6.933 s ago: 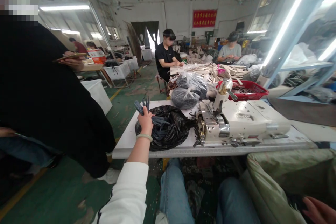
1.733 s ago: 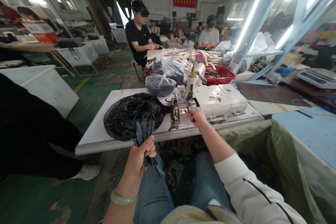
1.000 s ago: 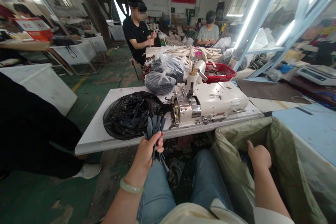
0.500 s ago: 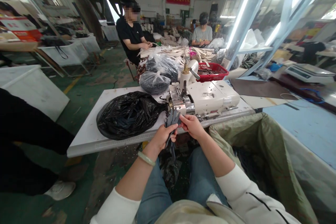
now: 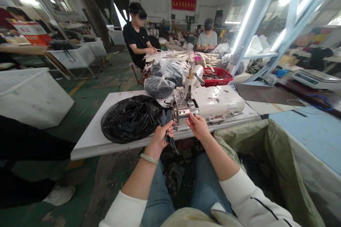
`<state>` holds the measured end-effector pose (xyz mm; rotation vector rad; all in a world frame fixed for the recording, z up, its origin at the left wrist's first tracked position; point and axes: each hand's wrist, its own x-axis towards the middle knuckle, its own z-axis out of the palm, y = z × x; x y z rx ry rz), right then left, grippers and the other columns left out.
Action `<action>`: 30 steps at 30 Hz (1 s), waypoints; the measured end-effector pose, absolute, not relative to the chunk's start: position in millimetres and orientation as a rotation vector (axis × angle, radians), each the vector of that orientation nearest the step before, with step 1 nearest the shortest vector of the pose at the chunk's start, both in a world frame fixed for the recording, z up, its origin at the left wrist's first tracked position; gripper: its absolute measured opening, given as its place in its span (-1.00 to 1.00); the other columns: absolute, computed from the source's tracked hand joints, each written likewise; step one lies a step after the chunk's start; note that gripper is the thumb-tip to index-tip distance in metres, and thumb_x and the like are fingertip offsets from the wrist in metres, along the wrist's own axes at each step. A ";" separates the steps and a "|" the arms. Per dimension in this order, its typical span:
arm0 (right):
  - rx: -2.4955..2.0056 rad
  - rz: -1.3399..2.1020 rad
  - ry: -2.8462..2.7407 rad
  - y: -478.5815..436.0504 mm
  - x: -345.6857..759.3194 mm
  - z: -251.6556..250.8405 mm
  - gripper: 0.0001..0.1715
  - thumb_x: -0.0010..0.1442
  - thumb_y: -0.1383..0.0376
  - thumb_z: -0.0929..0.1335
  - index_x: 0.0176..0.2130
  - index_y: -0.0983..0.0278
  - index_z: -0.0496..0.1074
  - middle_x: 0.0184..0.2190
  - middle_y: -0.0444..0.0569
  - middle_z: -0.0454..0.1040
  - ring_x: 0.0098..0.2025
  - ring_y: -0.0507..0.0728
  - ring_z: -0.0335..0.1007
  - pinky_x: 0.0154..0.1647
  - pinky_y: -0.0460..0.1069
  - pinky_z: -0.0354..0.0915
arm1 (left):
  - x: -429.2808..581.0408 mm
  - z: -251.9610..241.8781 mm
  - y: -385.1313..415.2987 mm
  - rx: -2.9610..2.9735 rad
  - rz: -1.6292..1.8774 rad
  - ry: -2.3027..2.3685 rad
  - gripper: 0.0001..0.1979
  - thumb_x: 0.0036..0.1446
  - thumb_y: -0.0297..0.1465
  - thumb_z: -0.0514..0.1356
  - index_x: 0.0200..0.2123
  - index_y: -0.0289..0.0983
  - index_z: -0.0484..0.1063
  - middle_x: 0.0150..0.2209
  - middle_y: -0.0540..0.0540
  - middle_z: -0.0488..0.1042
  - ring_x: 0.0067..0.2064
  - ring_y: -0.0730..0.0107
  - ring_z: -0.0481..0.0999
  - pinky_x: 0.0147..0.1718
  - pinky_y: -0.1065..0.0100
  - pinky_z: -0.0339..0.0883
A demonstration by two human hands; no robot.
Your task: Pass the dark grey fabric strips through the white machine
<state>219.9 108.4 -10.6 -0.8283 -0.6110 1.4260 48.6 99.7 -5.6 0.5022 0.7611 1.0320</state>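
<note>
My left hand (image 5: pixel 160 138) is closed around a bunch of dark grey strips (image 5: pixel 166 124) that fan upward in front of the table edge. My right hand (image 5: pixel 195 126) is pinched at the front of the cream machine (image 5: pixel 213 103), close to its metal head (image 5: pixel 181 108); what its fingers hold is too small to make out. A black plastic bag (image 5: pixel 130 117) with more dark strips lies on the white table (image 5: pixel 90 138) just left of the machine.
A large olive sack (image 5: pixel 266 149) stands open at my right knee. Two tied bags (image 5: pixel 162 79) and a red basket (image 5: pixel 217 76) sit behind the machine. Two people work at the far table. A white bin (image 5: pixel 29 95) and a dark-clothed person are at left.
My right hand came back from the olive sack, met the left hand at the strips, then moved up to the machine head. The left hand drew its bunch slightly left.
</note>
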 end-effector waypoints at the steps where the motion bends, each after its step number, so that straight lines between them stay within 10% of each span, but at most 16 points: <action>1: -0.829 1.420 -0.647 107.6 219.0 -12.2 -0.63 -0.14 0.12 0.56 -0.41 0.34 0.54 -0.53 -0.06 0.52 -0.54 -0.04 0.40 -0.51 -0.19 0.40 | 50.3 -5.4 100.6 0.495 1.038 0.758 -0.71 -0.11 -0.36 0.40 -0.39 -0.44 0.43 -0.69 0.18 0.11 -0.69 0.77 0.05 -0.74 0.67 0.00; 11: -1.044 1.094 -1.328 94.6 221.6 -17.4 -0.71 -0.05 0.23 0.50 -0.26 0.27 0.58 -0.33 -0.01 0.58 -0.31 0.16 0.51 -0.19 0.04 0.41 | 52.1 0.5 120.4 0.549 1.074 0.767 -0.65 -0.13 -0.43 0.37 -0.63 -0.32 0.19 -0.70 0.14 0.15 -0.70 0.75 0.08 -0.75 0.62 0.01; 17: -0.592 1.750 -1.077 89.9 232.7 -10.9 -0.32 -0.09 0.35 0.50 0.06 0.23 0.38 -0.06 0.03 0.50 -0.07 0.16 0.45 0.02 0.06 0.31 | 50.3 8.1 121.3 0.661 1.115 0.812 -0.67 -0.19 -0.43 0.38 -0.62 -0.32 0.22 -0.73 0.15 0.15 -0.72 0.73 0.08 -0.74 0.59 0.00; 20: -0.544 2.036 -0.877 95.4 237.1 -9.2 -0.54 0.12 0.15 0.39 -0.04 0.35 0.41 -0.10 0.13 0.50 -0.13 0.14 0.46 -0.14 -0.02 0.39 | 50.1 11.4 119.7 0.732 1.097 0.829 -0.68 -0.20 -0.43 0.39 -0.63 -0.32 0.25 -0.74 0.14 0.17 -0.72 0.71 0.10 -0.74 0.57 0.00; 24: -0.715 2.333 -0.733 102.8 232.7 -9.8 -0.59 0.31 0.09 0.23 -0.24 0.39 0.42 -0.62 -0.15 0.31 -0.70 -0.09 0.14 -0.71 -0.22 0.13 | 51.7 9.1 116.7 0.803 1.035 0.842 -0.68 -0.20 -0.44 0.40 -0.67 -0.34 0.27 -0.76 0.08 0.21 -0.73 0.66 0.15 -0.75 0.53 0.02; 30: -1.066 1.764 -0.771 113.9 224.7 -16.1 -0.71 0.15 0.19 0.41 -0.44 0.36 0.36 -0.68 -0.24 0.20 -0.72 -0.14 0.01 -0.76 -0.26 -0.02 | 50.5 -0.5 117.4 0.754 1.038 0.837 -0.70 -0.18 -0.32 0.41 -0.50 -0.39 0.40 -0.72 0.12 0.19 -0.70 0.68 0.11 -0.74 0.57 0.01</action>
